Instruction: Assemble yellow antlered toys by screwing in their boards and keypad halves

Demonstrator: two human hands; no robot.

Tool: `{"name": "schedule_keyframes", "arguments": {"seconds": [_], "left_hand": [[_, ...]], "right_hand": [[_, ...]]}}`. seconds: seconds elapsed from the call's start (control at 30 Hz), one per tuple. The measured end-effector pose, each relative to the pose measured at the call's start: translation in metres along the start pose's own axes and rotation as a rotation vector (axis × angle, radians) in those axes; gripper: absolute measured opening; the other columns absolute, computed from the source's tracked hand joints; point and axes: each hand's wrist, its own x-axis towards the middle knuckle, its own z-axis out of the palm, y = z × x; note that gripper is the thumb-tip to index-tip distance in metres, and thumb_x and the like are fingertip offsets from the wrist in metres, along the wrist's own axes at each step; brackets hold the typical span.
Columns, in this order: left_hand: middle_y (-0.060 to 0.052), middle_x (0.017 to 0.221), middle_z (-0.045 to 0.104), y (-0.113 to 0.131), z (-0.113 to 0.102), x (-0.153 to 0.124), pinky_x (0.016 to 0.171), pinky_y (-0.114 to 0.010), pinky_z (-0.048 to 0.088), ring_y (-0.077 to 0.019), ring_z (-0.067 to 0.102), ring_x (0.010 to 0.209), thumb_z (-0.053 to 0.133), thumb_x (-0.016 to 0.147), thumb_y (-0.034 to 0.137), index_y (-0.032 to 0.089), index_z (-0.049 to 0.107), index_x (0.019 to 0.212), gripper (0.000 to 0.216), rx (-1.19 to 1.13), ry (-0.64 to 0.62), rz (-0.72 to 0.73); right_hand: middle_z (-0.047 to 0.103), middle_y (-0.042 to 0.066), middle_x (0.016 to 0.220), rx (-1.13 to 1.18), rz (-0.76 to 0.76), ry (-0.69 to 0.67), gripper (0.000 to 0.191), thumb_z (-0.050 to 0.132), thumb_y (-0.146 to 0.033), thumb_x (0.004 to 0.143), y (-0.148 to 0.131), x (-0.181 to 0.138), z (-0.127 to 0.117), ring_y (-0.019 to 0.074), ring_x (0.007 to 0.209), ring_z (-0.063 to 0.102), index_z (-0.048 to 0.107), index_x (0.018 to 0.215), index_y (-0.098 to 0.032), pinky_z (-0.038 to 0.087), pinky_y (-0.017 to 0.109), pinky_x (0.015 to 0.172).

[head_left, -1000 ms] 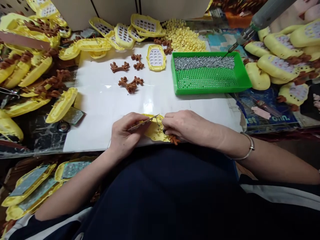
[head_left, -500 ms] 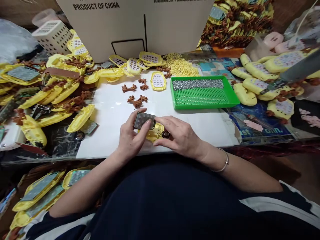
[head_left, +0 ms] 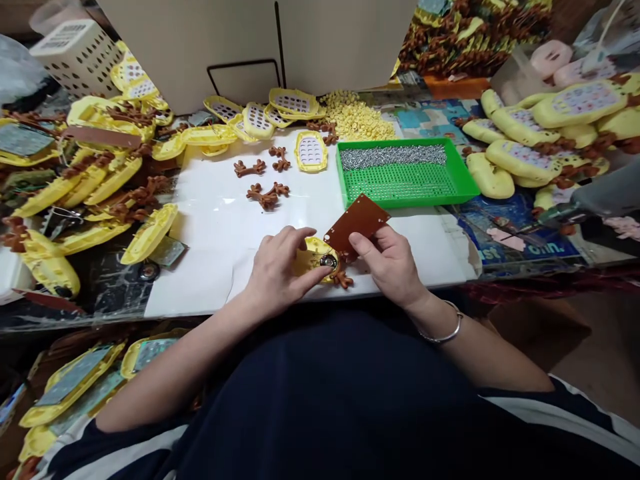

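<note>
My right hand [head_left: 395,263] holds a brown circuit board [head_left: 356,223] by its lower edge, lifted and tilted over the white mat [head_left: 210,207]. My left hand [head_left: 277,270] rests on a yellow toy shell [head_left: 314,257] lying open side up at the mat's near edge, fingers pressing it down. A small round speaker [head_left: 328,261] sits in the shell, and a brown antler piece [head_left: 343,279] sticks out at its lower right.
A green tray [head_left: 405,177] with several silver screws stands right of centre. Loose brown antlers [head_left: 267,193], yellow shells [head_left: 311,151] and yellow buttons [head_left: 356,120] lie behind. Piles of yellow shells [head_left: 100,180] fill the left; finished toys [head_left: 530,160] the right. A cardboard box [head_left: 240,40] stands behind.
The board passed from my left hand to my right and was flipped brown side up, raised to the right. My left hand dropped onto the shell. The view shifted slightly.
</note>
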Motion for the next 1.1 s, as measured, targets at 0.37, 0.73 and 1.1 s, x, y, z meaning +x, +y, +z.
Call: {"name": "schedule_keyframes", "arguments": {"seconds": [0.37, 0.73, 1.1], "left_hand": [[-0.002, 0.069, 0.062, -0.011, 0.006, 0.003, 0.063, -0.032, 0.033, -0.0150, 0.054, 0.063, 0.051, 0.092, 0.026, 0.019, 0.069, 0.086, 0.020, 0.097, -0.095, 0.240], [-0.003, 0.071, 0.063, -0.010, 0.003, -0.002, 0.064, -0.032, 0.034, -0.0163, 0.050, 0.066, 0.054, 0.090, 0.025, 0.021, 0.069, 0.077, 0.020, 0.172, -0.058, 0.296], [-0.003, 0.070, 0.060, -0.009, 0.006, -0.005, 0.065, -0.032, 0.034, -0.0174, 0.048, 0.066, 0.053, 0.090, 0.022, 0.021, 0.067, 0.071, 0.023, 0.205, -0.031, 0.300]], "right_hand": [[0.069, 0.001, 0.088, 0.251, 0.072, -0.177, 0.042, 0.066, -0.050, 0.080, 0.013, -0.005, -0.009, 0.0116, 0.071, 0.065, 0.055, 0.108, -0.021, 0.057, 0.023, 0.060], [0.069, 0.000, 0.086, -0.006, -0.025, -0.213, 0.021, 0.061, -0.032, 0.085, 0.010, -0.007, -0.011, 0.0136, 0.076, 0.066, 0.056, 0.101, -0.019, 0.057, 0.029, 0.070], [0.067, 0.000, 0.074, -0.037, -0.063, -0.245, 0.013, 0.064, -0.031, 0.083, -0.014, 0.002, -0.020, 0.0110, 0.063, 0.059, 0.069, 0.081, -0.019, 0.049, 0.025, 0.058]]}}
